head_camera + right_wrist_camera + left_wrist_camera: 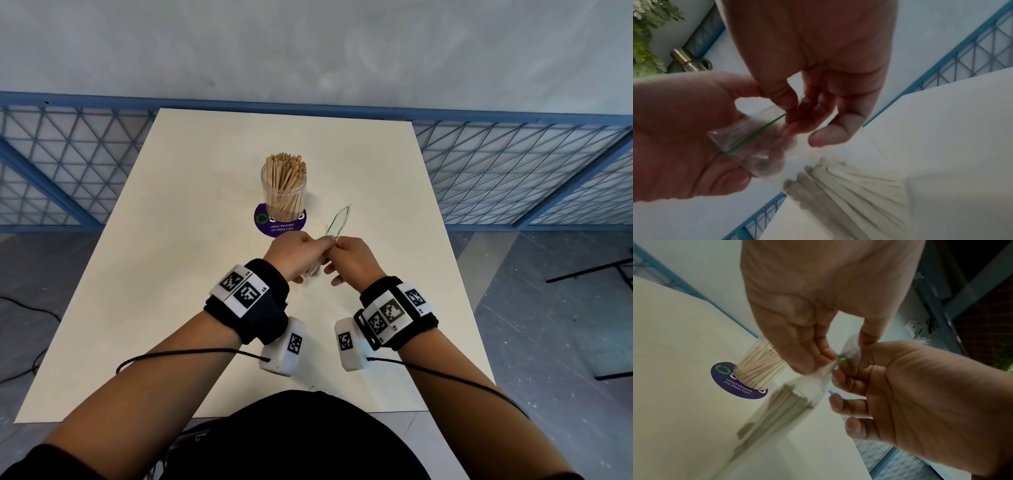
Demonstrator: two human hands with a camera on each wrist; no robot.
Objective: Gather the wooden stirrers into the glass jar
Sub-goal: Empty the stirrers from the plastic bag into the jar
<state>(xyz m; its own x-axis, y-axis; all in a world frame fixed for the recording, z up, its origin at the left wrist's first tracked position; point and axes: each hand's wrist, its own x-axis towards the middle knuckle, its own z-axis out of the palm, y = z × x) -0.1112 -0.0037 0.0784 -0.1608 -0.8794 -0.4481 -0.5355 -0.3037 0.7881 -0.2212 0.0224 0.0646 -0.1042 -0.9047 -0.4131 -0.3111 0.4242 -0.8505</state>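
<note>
A clear jar point(284, 186) packed with upright wooden stirrers point(286, 168) stands at the table's middle, also in the left wrist view point(758, 368). Just in front of it, both hands meet on a clear zip bag point(797, 395) with a green seal line point(756, 133). More stirrers point(849, 186) lie inside that bag. My left hand point(323, 245) pinches the bag's top between thumb and fingers point(818, 360). My right hand point(337, 248) pinches the green seal edge beside it point(792, 110). The bag's mouth loops up above the hands point(346, 216).
The jar rests on a round purple sticker point(274, 224) on the cream table point(171, 274). A blue mesh fence point(68, 164) runs behind the table. Black stand legs point(589, 270) are on the floor at right, cables point(20, 308) at left.
</note>
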